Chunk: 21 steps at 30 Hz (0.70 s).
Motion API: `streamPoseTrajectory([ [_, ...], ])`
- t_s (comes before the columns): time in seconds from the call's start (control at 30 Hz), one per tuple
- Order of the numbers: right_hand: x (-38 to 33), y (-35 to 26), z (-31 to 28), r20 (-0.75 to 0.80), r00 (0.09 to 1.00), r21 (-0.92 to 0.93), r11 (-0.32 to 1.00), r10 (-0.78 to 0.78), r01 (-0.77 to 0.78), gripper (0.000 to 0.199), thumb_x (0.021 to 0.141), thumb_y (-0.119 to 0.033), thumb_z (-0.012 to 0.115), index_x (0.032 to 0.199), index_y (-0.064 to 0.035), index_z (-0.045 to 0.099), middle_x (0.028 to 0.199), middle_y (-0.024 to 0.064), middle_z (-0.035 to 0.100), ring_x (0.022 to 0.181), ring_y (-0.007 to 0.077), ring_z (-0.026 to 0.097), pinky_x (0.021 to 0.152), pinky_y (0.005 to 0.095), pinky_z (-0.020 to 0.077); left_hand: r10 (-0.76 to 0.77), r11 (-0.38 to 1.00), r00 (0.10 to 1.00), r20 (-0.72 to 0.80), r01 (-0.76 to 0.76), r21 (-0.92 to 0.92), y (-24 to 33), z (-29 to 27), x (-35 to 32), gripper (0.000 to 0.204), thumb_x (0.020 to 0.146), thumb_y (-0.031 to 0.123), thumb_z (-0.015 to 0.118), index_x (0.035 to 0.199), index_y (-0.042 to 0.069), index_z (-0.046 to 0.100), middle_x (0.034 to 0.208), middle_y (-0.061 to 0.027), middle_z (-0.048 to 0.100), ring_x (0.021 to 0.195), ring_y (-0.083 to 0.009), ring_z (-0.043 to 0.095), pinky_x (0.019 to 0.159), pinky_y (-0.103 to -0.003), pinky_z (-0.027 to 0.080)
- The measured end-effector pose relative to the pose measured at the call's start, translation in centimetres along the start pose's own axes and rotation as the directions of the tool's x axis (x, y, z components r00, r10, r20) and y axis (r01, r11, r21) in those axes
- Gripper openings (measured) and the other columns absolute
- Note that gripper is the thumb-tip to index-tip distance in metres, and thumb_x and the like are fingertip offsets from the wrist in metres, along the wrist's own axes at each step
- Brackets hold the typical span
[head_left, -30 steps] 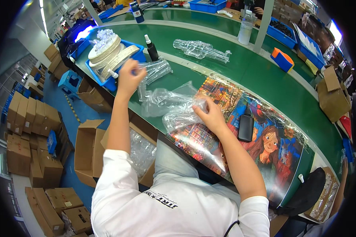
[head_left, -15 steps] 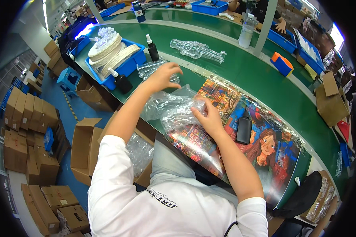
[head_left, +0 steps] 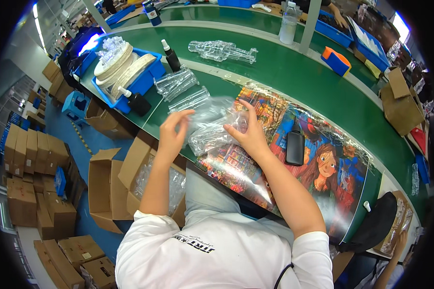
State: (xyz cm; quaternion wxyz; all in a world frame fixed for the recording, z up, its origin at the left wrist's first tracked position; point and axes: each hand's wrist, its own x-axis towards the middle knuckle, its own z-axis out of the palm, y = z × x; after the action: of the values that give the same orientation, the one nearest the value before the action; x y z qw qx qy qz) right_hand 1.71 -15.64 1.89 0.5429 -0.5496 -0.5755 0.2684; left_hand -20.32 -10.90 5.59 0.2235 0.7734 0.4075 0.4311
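A crinkled clear plastic bag point(head_left: 214, 127) is stretched between my hands over the near table edge, its upper part smeared by motion. At its left edge my left hand point(head_left: 172, 135) has thumb and fingertips brought together on the film. My right hand point(head_left: 248, 132) grips the bag's right side between thumb and fingers. A clear moulded part seems to lie inside, but the folds blur it. Just beyond the bag are a clear plastic part point(head_left: 177, 83) and a second clear part point(head_left: 190, 99), side by side on the green surface.
A glossy illustrated sheet point(head_left: 342, 202) lies under my right forearm, with a black case point(head_left: 295, 148) on it. Two spray bottles flank a blue bin point(head_left: 152, 77) of white rolls. Farther off are a clear figure-shaped part point(head_left: 223, 51) and a water bottle point(head_left: 288, 24). Open cartons point(head_left: 103, 188) stand lower left.
My left hand has drawn back toward me from above the clear parts, uncovering them, and now meets the bag's left edge. My right hand stays on the bag. The view has shifted slightly.
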Motion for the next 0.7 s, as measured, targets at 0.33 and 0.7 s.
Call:
streamPoseTrajectory([
  [0.33, -0.3, -1.1, -0.9, -0.247, 0.946, -0.272, 0.952, -0.208, 0.139, 0.037, 0.078, -0.031, 0.067, 0.095, -0.0006, 0.053, 0.082, 0.0127, 0.055, 0.082, 0.0296, 0.054, 0.070, 0.0390, 0.0418, -0.105, 0.917, 0.945, -0.309, 0.213, 0.339, 1.7, -4.4, -3.0, 0.017, 0.077, 0.015, 0.067, 0.082, 0.001, 0.060, 0.078, -0.0101, 0.056, 0.062, -0.0202, 0.049, 0.055, -0.030, 0.038],
  [0.7, -0.2, 0.0, -0.2, 0.126, 0.980, -0.129, 0.982, 0.152, -0.135, 0.031, 0.087, -0.030, 0.057, 0.083, 0.0002, 0.062, 0.067, 0.0098, 0.059, 0.058, 0.0236, 0.054, 0.054, 0.0349, 0.0405, 0.006, 0.961, 0.997, 0.078, -0.028, 0.276, 1.9, -0.6, -4.7, 0.046, 0.074, 0.020, 0.075, 0.114, 0.006, 0.058, 0.085, -0.0072, 0.061, 0.067, -0.0111, 0.055, 0.062, -0.021, 0.042],
])
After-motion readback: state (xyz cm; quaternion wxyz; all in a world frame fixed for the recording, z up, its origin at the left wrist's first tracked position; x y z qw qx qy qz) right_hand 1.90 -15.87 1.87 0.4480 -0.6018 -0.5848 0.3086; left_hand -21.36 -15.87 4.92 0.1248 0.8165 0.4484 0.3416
